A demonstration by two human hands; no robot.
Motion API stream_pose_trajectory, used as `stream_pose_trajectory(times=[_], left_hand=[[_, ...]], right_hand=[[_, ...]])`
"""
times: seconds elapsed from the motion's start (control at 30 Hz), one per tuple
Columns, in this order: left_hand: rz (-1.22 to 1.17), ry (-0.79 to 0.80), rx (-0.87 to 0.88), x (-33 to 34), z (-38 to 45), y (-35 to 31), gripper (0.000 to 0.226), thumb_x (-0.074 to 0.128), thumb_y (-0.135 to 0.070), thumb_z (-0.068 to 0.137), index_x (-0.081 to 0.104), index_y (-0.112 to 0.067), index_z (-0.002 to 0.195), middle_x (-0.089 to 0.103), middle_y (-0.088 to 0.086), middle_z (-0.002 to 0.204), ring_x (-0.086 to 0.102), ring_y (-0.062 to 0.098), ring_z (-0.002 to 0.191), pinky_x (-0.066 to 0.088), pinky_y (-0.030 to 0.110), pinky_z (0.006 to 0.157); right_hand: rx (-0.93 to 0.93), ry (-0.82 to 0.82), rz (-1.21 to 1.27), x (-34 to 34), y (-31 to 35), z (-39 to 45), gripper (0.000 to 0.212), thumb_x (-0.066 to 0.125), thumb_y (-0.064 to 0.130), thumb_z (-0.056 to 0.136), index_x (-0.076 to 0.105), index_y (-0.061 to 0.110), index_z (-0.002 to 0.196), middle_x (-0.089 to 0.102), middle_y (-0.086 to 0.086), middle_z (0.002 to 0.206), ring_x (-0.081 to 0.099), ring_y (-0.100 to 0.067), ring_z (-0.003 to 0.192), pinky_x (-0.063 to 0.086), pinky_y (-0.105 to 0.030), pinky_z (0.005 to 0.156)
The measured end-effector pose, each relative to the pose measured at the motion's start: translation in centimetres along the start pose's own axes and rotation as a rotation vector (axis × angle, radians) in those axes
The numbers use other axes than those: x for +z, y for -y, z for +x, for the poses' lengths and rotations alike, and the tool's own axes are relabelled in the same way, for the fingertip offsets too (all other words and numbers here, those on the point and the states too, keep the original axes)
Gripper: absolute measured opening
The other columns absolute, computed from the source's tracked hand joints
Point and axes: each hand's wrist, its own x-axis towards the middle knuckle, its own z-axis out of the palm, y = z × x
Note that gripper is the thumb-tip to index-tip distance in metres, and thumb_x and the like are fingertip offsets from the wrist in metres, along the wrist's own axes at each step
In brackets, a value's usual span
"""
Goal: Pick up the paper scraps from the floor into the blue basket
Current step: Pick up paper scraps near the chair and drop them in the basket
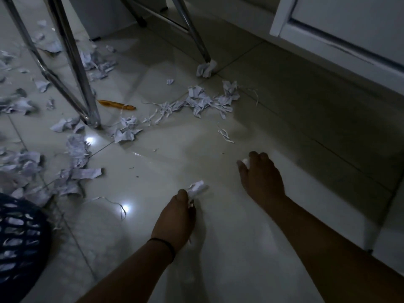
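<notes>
White paper scraps lie strewn over the pale tiled floor: a long cluster in the middle, a crumpled pile by a chrome leg, and more at the left. My left hand grips a crumpled scrap that sticks out past the thumb. My right hand is curled round a small white scrap, low over the floor. The blue basket, a dark lattice with scraps inside, shows at the bottom left edge.
Chrome chair legs stand at the upper left, another leg farther back with paper at its foot. An orange object lies near the legs. A white cabinet and its base run along the right side.
</notes>
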Motion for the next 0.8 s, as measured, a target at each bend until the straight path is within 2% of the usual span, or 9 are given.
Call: stream_pose_trajectory(times=[0.07, 0.17, 0.23, 0.37, 0.47, 0.53, 0.6, 0.67, 0.8], left_hand=[[-0.033, -0.002, -0.030, -0.6, 0.2, 0.1, 0.024, 0.045, -0.011, 0.090, 0.032, -0.030, 0.097, 0.059, -0.007, 0.080, 0.053, 0.008, 0.065, 0.038, 0.021, 0.052], [-0.029, -0.039, -0.038, -1.6, 0.6, 0.6, 0.022, 0.046, -0.010, 0.090, 0.051, -0.027, 0.102, 0.060, -0.007, 0.077, 0.057, 0.011, 0.070, 0.047, 0.026, 0.061], [-0.016, -0.137, -0.066, -2.4, 0.6, 1.1, 0.019, 0.048, -0.012, 0.088, 0.059, -0.018, 0.074, 0.061, -0.002, 0.068, 0.057, 0.014, 0.066, 0.045, 0.029, 0.060], [0.047, -0.350, -0.224, -4.8, 0.3, 2.7, 0.047, 0.053, -0.038, 0.086, 0.035, -0.018, 0.048, 0.040, -0.004, 0.046, 0.043, 0.007, 0.047, 0.022, 0.021, 0.044], [0.131, -0.387, -0.326, -6.6, 0.0, 5.2, 0.048, 0.049, -0.038, 0.091, 0.035, -0.016, 0.050, 0.056, 0.012, 0.058, 0.057, 0.033, 0.064, 0.029, 0.029, 0.054], [0.181, -0.388, -0.375, -7.5, -0.1, 6.8, 0.045, 0.048, -0.042, 0.090, 0.042, -0.015, 0.055, 0.061, 0.019, 0.070, 0.060, 0.038, 0.075, 0.033, 0.031, 0.060], [0.290, -0.312, -0.428, -8.2, -0.6, 8.1, 0.050, 0.044, -0.059, 0.086, 0.051, -0.013, 0.066, 0.064, 0.017, 0.079, 0.062, 0.036, 0.082, 0.039, 0.032, 0.063], [0.417, -0.196, -0.440, -8.4, -1.1, 9.0, 0.061, 0.038, -0.069, 0.082, 0.058, -0.011, 0.079, 0.066, 0.014, 0.087, 0.064, 0.032, 0.088, 0.045, 0.032, 0.068], [0.525, -0.133, -0.337, -8.3, -2.0, 9.2, 0.046, 0.026, -0.050, 0.095, 0.056, -0.014, 0.092, 0.064, 0.010, 0.096, 0.063, 0.028, 0.089, 0.048, 0.034, 0.075]], right_hand=[[-0.012, 0.058, -0.064, 0.2, 0.5, 0.0, 0.047, 0.050, 0.047, 0.090, 0.054, 0.004, 0.106, 0.057, -0.018, 0.100, 0.057, -0.036, 0.089, 0.046, -0.039, 0.070], [-0.113, 0.097, -0.192, 0.2, 1.6, -0.9, 0.030, 0.069, 0.029, 0.083, 0.060, 0.000, 0.077, 0.060, -0.019, 0.070, 0.059, -0.034, 0.059, 0.048, -0.034, 0.049], [-0.132, 0.036, -0.263, 0.3, 2.1, -1.6, 0.025, 0.077, 0.019, 0.075, 0.060, 0.003, 0.065, 0.057, -0.014, 0.057, 0.055, -0.027, 0.044, 0.044, -0.027, 0.039], [-0.173, 0.144, -0.197, 0.1, 3.7, -2.8, 0.012, 0.062, 0.013, 0.087, 0.059, 0.002, 0.083, 0.060, -0.016, 0.074, 0.059, -0.030, 0.057, 0.048, -0.031, 0.047], [-0.256, 0.190, -0.028, 0.4, 5.9, -4.1, 0.033, 0.045, 0.001, 0.089, 0.052, 0.006, 0.121, 0.059, -0.017, 0.106, 0.062, -0.033, 0.088, 0.049, -0.036, 0.070], [-0.337, 0.132, 0.067, -0.5, 7.6, -4.9, 0.035, 0.058, -0.007, 0.076, 0.063, 0.003, 0.110, 0.065, -0.016, 0.089, 0.066, -0.031, 0.069, 0.052, -0.030, 0.056], [-0.445, 0.126, 0.076, -1.2, 8.7, -5.8, 0.016, 0.055, 0.005, 0.079, 0.068, 0.006, 0.088, 0.064, -0.011, 0.072, 0.063, -0.027, 0.053, 0.047, -0.024, 0.043], [-0.561, 0.223, -0.019, -0.6, 9.2, -6.9, 0.034, 0.039, 0.029, 0.094, 0.066, 0.011, 0.084, 0.062, -0.007, 0.076, 0.062, -0.025, 0.060, 0.046, -0.028, 0.047], [-0.502, 0.319, -0.027, 0.0, 9.8, -8.4, 0.029, 0.064, 0.044, 0.082, 0.064, 0.016, 0.081, 0.062, -0.002, 0.074, 0.062, -0.022, 0.060, 0.047, -0.029, 0.049]])
